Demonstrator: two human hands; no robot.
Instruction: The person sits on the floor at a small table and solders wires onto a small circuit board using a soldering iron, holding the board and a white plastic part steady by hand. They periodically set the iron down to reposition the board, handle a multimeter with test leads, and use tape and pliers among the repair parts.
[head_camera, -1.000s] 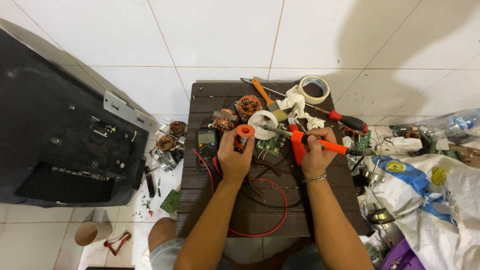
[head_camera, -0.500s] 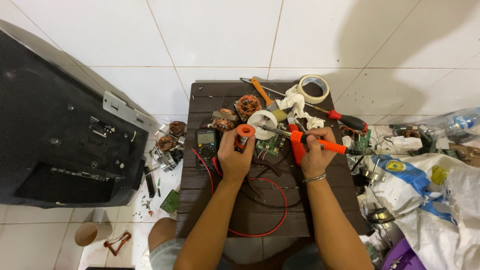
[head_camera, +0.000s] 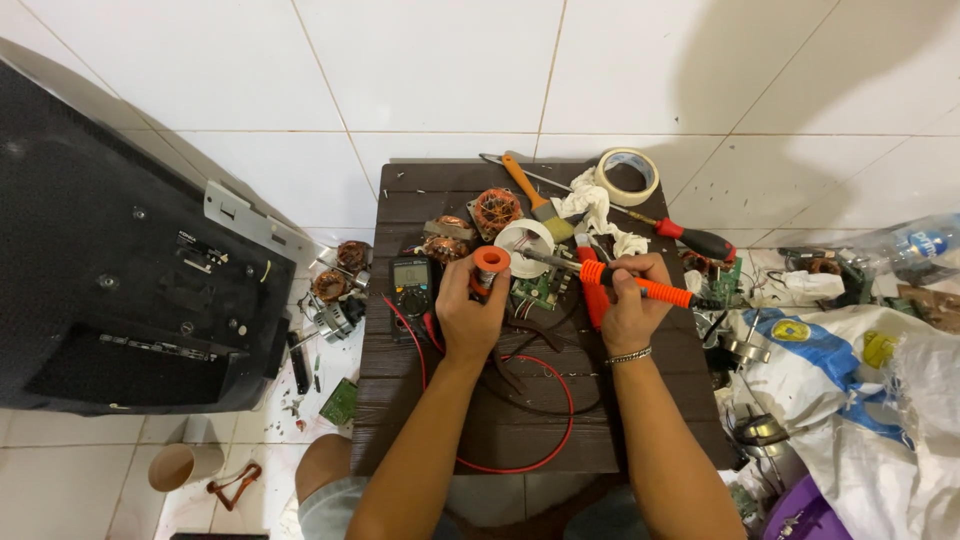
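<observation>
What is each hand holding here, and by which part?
The left hand grips an orange solder spool around its body. The right hand holds an orange-handled soldering iron by its handle.

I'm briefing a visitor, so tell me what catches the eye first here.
At the middle of the dark wooden table, the right hand holds an orange-handled soldering iron over a green circuit board, and the left hand grips an orange solder spool. A large black television back fills the left.
</observation>
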